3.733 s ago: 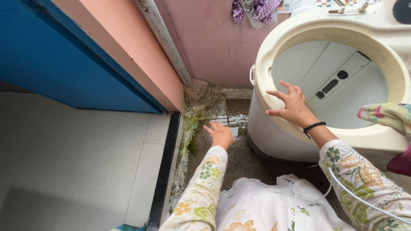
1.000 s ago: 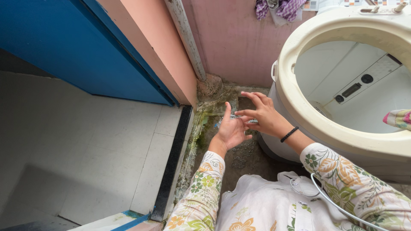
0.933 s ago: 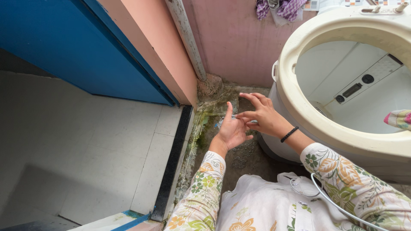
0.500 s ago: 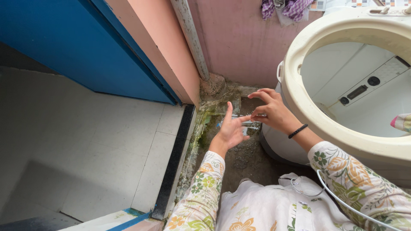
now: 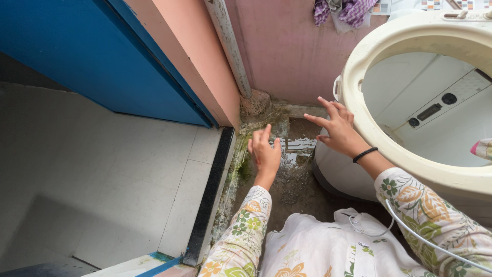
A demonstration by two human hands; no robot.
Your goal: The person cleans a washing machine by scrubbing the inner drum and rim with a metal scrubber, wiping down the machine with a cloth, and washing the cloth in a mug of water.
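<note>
My left hand [image 5: 265, 153] hangs over the wet, mossy floor strip [image 5: 287, 179], fingers apart and empty. My right hand [image 5: 335, 129] is spread open beside the cream rim of the top-loading washing machine [image 5: 389, 149], holding nothing, with a black band on its wrist. Both arms wear floral sleeves. The two hands are apart, about a hand's width from each other.
A blue door [image 5: 77, 56] and pink wall [image 5: 287, 46] stand ahead, with a grey drainpipe [image 5: 229, 46] running down the corner. A puddle [image 5: 297, 146] lies on the dirty floor. White tiles [image 5: 102, 179] lie left of a black threshold strip [image 5: 207, 195]. Purple cloth [image 5: 343, 10] hangs above.
My hands were touching in front of me, the right fingers at the left palm. They have now parted, the left turning palm down and the right spreading open near the machine.
</note>
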